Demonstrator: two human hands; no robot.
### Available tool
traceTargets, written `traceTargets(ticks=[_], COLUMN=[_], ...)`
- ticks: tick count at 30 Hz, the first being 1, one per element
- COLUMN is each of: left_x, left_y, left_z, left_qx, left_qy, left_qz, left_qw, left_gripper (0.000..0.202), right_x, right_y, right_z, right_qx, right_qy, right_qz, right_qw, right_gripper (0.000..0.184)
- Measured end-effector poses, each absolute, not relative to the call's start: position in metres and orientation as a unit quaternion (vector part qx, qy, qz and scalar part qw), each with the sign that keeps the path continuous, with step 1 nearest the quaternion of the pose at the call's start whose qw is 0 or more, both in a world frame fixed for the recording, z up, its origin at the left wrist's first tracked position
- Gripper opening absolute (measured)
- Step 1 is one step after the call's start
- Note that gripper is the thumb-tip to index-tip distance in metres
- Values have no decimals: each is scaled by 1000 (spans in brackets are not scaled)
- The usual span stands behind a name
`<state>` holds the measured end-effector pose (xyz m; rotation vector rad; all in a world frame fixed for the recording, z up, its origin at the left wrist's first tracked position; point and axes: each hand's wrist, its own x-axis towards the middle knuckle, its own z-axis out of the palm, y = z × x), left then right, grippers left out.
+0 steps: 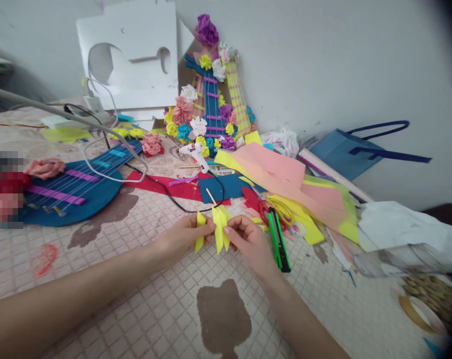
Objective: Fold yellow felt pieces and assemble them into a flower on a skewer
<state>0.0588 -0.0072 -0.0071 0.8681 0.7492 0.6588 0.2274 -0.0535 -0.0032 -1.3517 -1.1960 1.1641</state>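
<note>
Both my hands meet over the patterned mat, pinching strips of yellow paper [220, 225] wrapped about a thin wooden stick [211, 196]. My left hand [184, 238] grips one yellow strip on the left with closed fingers. My right hand [248, 242] pinches the folded yellow pieces at the stick's lower end. The stick points up and away from me.
A green utility knife [278, 240] and yellow-handled scissors [276, 207] lie just right of my hands. Sheets of pink and yellow paper [281, 172] pile behind them. A white glue gun [196, 152], a blue felt guitar [72, 187], a flower-decorated guitar [211, 99] and a blue bag [345, 149] stand farther back.
</note>
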Motion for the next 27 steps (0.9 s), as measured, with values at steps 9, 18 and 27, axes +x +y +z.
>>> traceTargets(ticks=[9, 18, 27], left_x=[59, 59, 60], left_y=[-6, -7, -7], left_z=[-13, -10, -17], left_qx=[440, 459, 451], left_qy=[356, 356, 351], left_qz=[290, 293, 282], left_qw=[772, 759, 770], left_gripper=[27, 29, 31], right_x=[220, 218, 214], right_y=[-54, -56, -57], right_z=[-4, -2, -4], right_qx=[-551, -544, -546], right_qy=[-506, -506, -512], right_qz=[464, 473, 450], right_qw=[474, 473, 487], right_gripper=[19, 21, 16])
